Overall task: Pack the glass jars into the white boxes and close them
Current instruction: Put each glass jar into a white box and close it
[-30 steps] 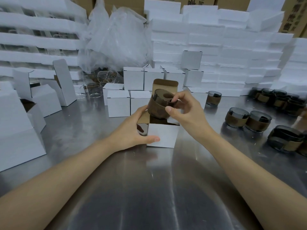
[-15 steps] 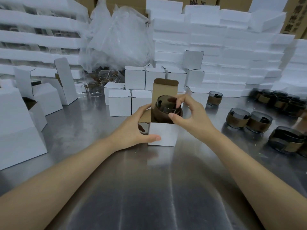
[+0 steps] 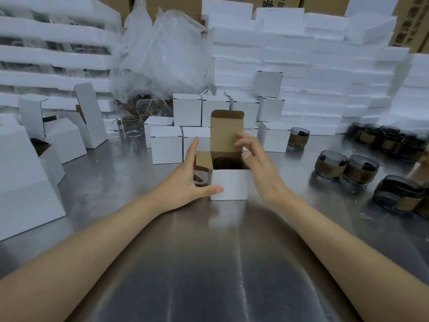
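A small white box (image 3: 229, 184) stands open at the middle of the steel table, its brown lid flap (image 3: 226, 131) upright at the back. A dark glass jar (image 3: 227, 163) sits inside it, only its rim showing. My left hand (image 3: 183, 182) holds the box's left front corner, thumb on the front face and fingers along the left side flap. My right hand (image 3: 257, 163) hovers at the box's right edge with loose, spread fingers and nothing in it. More dark jars with brown bands (image 3: 330, 167) stand on the table to the right.
Closed white boxes (image 3: 166, 147) stand in rows behind the open one, with one banded jar (image 3: 299, 137) beside them. Open empty boxes (image 3: 90, 119) and clear glasses (image 3: 132, 129) are at the left. White foam slabs (image 3: 301, 66) and a plastic bag (image 3: 162, 54) fill the back.
My right hand lowered the jar into the box and let go of it; the hand now hovers at the box's right edge. My left hand stayed on the box.
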Demonstrator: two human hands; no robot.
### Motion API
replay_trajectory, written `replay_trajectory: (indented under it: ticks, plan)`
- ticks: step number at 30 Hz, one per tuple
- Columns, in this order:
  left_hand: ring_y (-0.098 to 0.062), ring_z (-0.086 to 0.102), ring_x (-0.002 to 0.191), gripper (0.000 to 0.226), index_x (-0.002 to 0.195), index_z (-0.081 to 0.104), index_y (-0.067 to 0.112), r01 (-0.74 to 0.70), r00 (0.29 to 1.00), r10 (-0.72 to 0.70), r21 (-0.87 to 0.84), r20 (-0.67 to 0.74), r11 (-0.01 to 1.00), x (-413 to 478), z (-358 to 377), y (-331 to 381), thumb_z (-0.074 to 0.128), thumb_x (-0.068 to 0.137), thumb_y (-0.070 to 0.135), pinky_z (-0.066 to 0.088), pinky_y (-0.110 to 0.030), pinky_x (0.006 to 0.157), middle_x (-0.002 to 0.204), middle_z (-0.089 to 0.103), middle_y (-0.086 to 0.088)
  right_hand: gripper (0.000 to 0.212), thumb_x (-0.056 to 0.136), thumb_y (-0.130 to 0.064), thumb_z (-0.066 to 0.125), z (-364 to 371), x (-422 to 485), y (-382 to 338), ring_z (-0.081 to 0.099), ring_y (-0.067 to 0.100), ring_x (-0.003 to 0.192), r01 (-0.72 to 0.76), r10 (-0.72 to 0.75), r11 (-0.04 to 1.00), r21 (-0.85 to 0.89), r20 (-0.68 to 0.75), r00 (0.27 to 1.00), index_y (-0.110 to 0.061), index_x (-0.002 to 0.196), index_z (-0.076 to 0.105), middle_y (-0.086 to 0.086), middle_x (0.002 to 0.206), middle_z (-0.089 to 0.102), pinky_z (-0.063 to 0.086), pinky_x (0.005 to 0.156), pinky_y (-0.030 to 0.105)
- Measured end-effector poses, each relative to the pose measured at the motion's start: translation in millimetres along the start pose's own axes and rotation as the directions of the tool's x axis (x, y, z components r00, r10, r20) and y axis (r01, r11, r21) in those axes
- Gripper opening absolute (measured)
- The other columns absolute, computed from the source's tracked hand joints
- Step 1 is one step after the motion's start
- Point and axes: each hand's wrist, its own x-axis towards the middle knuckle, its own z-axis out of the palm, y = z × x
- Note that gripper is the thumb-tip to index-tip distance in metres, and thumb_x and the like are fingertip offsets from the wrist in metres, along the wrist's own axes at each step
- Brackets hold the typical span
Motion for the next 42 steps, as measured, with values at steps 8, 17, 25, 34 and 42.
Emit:
replay_trajectory:
  ticks: [8,17,25,34,42]
  plan:
    - [0.0,0.006,0.146,0.092,0.138,-0.039,0.035,-0.159,0.987,0.156,0.185,0.029,0.97,0,3,-1,0.042,0.097,0.048,0.01,0.002,0.105,0.155,-0.027,0.019,0.016,0.1,-0.024,0.047,2,8,19,0.052,0.01,0.116,-0.32,0.347,0.915,0.246,-0.073,0.935,-0.029,0.096,0.062,0.001,0.131,0.051,0.046,0.09,0.028]
    - [0.027,0.002,0.131,0.044,0.135,0.039,0.035,-0.217,0.976,0.214,0.151,0.038,0.964,1,0,2,0.045,0.093,0.048,0.019,0.006,0.095,0.157,-0.006,0.024,0.04,0.095,-0.006,0.049,6,9,9,0.06,0.005,0.105,-0.312,0.354,0.883,0.351,-0.06,0.933,-0.026,0.13,0.045,-0.009,0.121,0.062,0.046,0.096,0.028]
    - [0.011,0.038,0.119,0.04,0.123,0.028,0.058,-0.184,0.983,0.184,0.1,0.012,0.978,1,-1,6,0.052,0.093,0.049,0.037,-0.002,0.084,0.127,0.033,0.034,0.027,0.092,0.0,0.044,2,10,5,0.062,0.005,0.087,-0.265,0.287,0.9,0.347,-0.011,0.958,-0.02,0.088,0.063,-0.007,0.093,0.066,0.047,0.077,0.024]
    - [0.004,0.043,0.123,0.072,0.124,0.016,0.037,-0.128,0.987,0.125,-0.031,-0.097,0.991,4,4,0,0.065,0.075,0.055,0.046,-0.014,0.086,0.134,0.039,0.009,0.023,0.08,-0.043,0.064,11,2,14,0.058,0.001,0.102,-0.12,0.129,0.983,0.142,-0.056,0.99,-0.028,0.096,0.06,-0.01,0.118,0.06,0.047,0.083,0.021]
    - [0.01,0.043,0.116,0.073,0.131,0.017,0.056,-0.15,0.986,0.151,0.016,-0.077,0.989,2,2,3,0.062,0.075,0.06,0.043,-0.01,0.087,0.131,0.04,0.015,0.031,0.079,-0.055,0.062,12,0,4,0.062,0.005,0.096,-0.083,0.091,0.993,0.08,-0.099,0.991,-0.033,0.099,0.068,-0.016,0.103,0.067,0.047,0.081,0.02]
